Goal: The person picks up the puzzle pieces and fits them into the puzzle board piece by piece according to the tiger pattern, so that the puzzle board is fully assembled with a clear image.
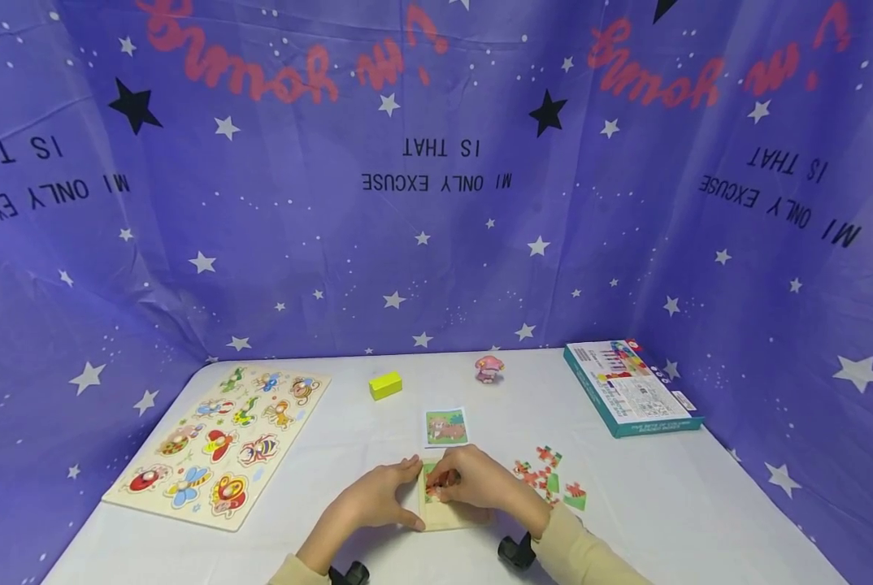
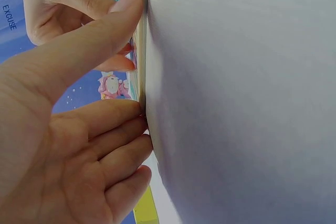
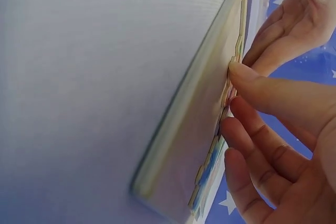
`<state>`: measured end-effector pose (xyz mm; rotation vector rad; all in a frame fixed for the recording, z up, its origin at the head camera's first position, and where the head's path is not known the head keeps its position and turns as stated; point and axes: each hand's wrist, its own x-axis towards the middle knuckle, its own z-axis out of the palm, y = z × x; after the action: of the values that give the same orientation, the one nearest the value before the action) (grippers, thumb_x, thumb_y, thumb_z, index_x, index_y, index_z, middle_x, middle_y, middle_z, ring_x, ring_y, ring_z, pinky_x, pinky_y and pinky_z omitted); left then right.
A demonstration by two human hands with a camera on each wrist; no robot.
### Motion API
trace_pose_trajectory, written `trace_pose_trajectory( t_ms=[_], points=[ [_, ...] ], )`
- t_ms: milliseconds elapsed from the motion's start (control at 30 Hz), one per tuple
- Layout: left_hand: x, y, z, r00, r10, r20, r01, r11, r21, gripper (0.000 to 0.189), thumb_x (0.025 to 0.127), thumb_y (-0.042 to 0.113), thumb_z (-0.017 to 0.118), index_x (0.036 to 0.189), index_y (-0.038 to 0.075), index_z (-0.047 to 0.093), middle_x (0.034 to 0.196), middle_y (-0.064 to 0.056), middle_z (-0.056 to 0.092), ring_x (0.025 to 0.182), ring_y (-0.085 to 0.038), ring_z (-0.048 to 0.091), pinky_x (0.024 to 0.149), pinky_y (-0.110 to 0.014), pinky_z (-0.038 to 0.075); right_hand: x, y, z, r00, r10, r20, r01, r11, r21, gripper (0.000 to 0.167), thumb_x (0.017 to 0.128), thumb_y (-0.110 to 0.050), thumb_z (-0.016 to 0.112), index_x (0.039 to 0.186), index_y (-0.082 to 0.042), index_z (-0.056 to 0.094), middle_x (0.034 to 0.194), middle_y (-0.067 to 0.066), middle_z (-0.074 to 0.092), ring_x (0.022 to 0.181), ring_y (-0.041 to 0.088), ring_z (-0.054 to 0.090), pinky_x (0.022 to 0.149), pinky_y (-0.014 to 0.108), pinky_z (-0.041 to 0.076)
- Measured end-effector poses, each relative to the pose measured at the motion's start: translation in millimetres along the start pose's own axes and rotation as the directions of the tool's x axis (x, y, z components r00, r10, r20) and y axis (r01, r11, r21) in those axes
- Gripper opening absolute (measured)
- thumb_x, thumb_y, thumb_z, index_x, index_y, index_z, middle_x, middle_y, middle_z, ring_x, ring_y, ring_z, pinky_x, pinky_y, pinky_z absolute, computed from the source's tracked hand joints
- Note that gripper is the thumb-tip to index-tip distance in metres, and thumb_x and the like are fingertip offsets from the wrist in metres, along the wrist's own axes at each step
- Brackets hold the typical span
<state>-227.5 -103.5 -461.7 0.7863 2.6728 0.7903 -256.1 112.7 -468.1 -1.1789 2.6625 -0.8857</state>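
Note:
My left hand (image 1: pixel 380 494) rests along the left side of a shallow wooden puzzle tray (image 1: pixel 451 520). Its thumb touches the near corner and its fairly straight fingers touch the far one, as the left wrist view shows. Over the tray, my right hand (image 1: pixel 473 479) pinches a small jigsaw piece (image 1: pixel 436 490), partly hidden by the fingers. Pieces with blue and green parts (image 3: pixel 210 167) lie along the tray's far side in the right wrist view. Beyond the tray is a picture card (image 1: pixel 446 428) with a brown animal on green. Several loose red and green jigsaw pieces (image 1: pixel 549 457) lie to the right.
A wooden insect peg board (image 1: pixel 261 487) lies at the left. Toward the back stand a yellow block (image 1: pixel 385 385) and a pink figurine (image 1: pixel 488 369). A teal-edged flat box (image 1: pixel 630 390) sits at the back right. Purple starry cloth (image 1: pixel 436 268) hangs around the white table (image 1: pixel 319 552).

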Motion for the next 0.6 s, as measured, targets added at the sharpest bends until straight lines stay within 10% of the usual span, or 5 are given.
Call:
trace_pose_trajectory(
  t_ms=[600],
  points=[
    [1.5, -1.0, 1.5, 1.0, -0.012, 0.001, 0.012, 1.0, 0.006, 0.094, 0.065, 0.042, 0.084, 0.139, -0.002, 0.047, 0.147, -0.017, 0.041, 0.134, -0.037, 0.04, 0.109, -0.052, 0.032, -34.5, 23.8, -41.5, 0.999, 0.0, -0.047, 0.003, 0.999, 0.054, 0.028, 0.082, -0.006, 0.077, 0.109, -0.008, 0.072, 0.1, 0.004, 0.07, 0.086, 0.017, 0.064, 0.068, 0.024, 0.054]
  ],
)
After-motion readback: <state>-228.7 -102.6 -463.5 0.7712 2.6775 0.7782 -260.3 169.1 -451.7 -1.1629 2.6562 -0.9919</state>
